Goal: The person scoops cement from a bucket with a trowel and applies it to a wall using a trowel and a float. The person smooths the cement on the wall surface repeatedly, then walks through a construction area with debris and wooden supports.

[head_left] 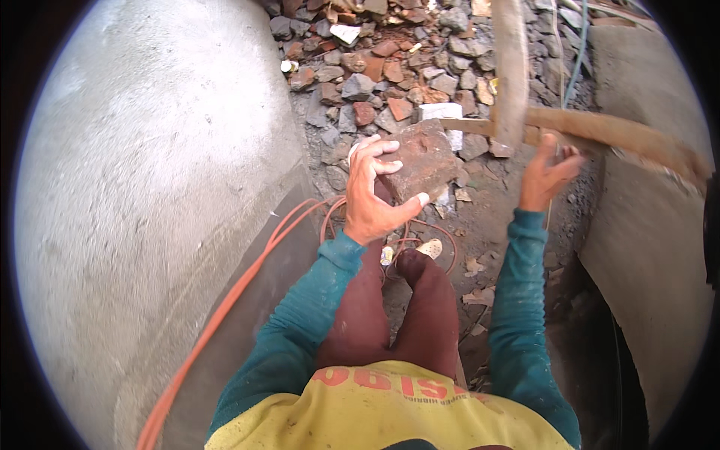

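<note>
My left hand is closed on a rough reddish-brown brick. Its fingers lie over the brick's left side and the thumb presses near the lower corner. The brick is in front of my knees, above the ground. To the right, my right hand is raised with curled fingers, just on the near side of a wooden plank. A thin cord shows below that hand. Whether the fingers pinch it is hidden.
A grey plastered wall rises on the left, and a concrete piece stands on the right. Broken bricks and stones cover the ground ahead. An upright timber crosses the plank. Orange cable loops near my feet.
</note>
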### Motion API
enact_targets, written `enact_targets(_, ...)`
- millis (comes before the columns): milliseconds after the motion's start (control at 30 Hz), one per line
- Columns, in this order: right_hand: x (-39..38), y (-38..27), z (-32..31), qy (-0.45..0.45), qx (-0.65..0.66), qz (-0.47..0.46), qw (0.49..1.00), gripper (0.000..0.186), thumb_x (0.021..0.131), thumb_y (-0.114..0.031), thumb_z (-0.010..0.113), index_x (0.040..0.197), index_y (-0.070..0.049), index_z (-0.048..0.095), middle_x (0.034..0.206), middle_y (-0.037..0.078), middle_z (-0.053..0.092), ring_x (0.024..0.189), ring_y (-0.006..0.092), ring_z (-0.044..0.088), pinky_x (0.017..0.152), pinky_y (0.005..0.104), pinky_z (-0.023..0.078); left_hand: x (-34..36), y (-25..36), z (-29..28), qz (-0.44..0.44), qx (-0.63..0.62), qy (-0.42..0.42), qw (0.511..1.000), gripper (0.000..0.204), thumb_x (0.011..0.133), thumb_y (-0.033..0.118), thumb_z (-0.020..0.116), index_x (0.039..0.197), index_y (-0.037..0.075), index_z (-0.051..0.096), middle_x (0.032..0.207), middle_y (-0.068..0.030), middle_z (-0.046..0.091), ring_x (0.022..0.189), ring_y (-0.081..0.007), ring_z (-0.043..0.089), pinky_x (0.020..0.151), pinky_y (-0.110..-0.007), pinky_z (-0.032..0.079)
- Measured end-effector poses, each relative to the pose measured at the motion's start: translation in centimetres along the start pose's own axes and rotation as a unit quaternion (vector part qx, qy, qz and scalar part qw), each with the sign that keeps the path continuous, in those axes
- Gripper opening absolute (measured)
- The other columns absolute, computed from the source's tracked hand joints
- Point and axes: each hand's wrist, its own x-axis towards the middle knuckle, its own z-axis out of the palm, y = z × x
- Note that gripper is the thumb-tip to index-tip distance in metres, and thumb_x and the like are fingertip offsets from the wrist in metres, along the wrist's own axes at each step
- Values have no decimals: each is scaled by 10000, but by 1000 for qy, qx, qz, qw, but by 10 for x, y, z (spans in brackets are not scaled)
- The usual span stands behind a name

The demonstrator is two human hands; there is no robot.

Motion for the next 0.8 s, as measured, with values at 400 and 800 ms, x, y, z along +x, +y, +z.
enact_targets(400,-161,-39,-204,-328,796,268,433,728,1018,-537,539,1555,-65,404,1470,119,544,1330,247,560,1129,428,462,-91,201,33,55,65,-218,972,572,943,389,735,1328,29,513,1531,-206,469,1465,-365,402,1190,-508,318)
enact_targets(800,-163,32,-244,-250,581,152,759,961,1005,-498,627,1659,-5,123,1617,213,342,1493,272,352,1224,370,287,-66,299,93,-236,-641,-414,602,755,1116,562,267,1502,-54,473,1621,-180,421,1484,-293,425,1237,-436,311)
